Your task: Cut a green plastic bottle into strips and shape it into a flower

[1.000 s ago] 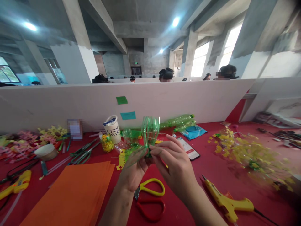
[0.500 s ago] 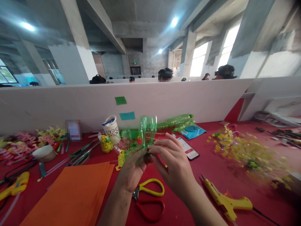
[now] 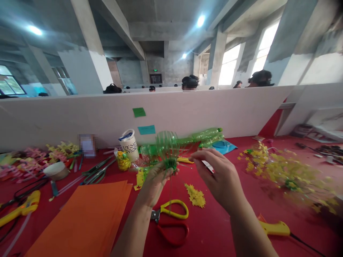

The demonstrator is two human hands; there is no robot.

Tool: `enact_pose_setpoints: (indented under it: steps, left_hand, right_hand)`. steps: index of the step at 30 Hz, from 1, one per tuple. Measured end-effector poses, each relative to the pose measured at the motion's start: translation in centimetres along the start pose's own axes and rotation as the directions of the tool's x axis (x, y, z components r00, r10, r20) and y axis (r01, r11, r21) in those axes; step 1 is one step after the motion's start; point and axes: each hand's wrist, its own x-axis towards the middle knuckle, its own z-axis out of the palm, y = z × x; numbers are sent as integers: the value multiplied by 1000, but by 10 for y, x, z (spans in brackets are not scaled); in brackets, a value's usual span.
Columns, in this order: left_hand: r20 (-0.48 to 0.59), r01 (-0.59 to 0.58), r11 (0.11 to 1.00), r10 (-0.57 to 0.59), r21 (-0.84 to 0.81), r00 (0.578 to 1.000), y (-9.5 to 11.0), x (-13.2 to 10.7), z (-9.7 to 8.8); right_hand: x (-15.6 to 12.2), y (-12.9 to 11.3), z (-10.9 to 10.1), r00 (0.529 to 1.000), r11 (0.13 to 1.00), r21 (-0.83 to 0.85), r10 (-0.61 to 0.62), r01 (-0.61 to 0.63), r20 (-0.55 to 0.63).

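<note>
1. Left hand (image 3: pixel 157 182), just left of frame centre: fingers closed around the base of a green bottle piece (image 3: pixel 167 144), a cut plastic thing with slit, ribbed sides, held upright above the bench (image 3: pixel 211 232).
2. Right hand (image 3: pixel 222 175), right of centre: thumb and forefinger drawn together, tips pointing left, just beside the green bottle piece. Cannot tell whether they nip one of its strips.
3. Below the hands, lower centre: scissors (image 3: pixel 171 217) with one yellow and one red loop, lying flat on the red cloth.
4. Between the scissors and the right hand: a small heap of yellow star cut-outs (image 3: pixel 196 196).
5. Lower left: a stack of orange paper (image 3: pixel 80 221). Far left edge: a yellow glue gun (image 3: pixel 23 207).
6. Lower right, partly behind the right forearm: a second glue gun (image 3: pixel 273 228).
7. Behind the bottle piece: a paper cup (image 3: pixel 129 144) to the left, whole green bottles (image 3: pixel 206 135) lying on their sides to the right.
8. Right of frame: a spray of yellow flowers (image 3: pixel 284 171), blurred.
9. Back: white partition (image 3: pixel 214 110) with two sticky notes (image 3: pixel 139 112).
</note>
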Motion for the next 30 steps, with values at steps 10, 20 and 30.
enact_pose_setpoints:
  steps: [10,20,30]
  left_hand:
    - [157,125,992,-123,0,980,-6,2,-3]
    - [192,190,982,-189,12,963,-7,1,1]
    - [171,197,980,-200,31,965,-4,-1,2]
  right_hand:
    - [1,4,0,987,981,162,85,-107,139]
    - [1,2,-4,995,998,60,-21,16,93]
    - [1,5,-3,981,970,148,184,-191,61]
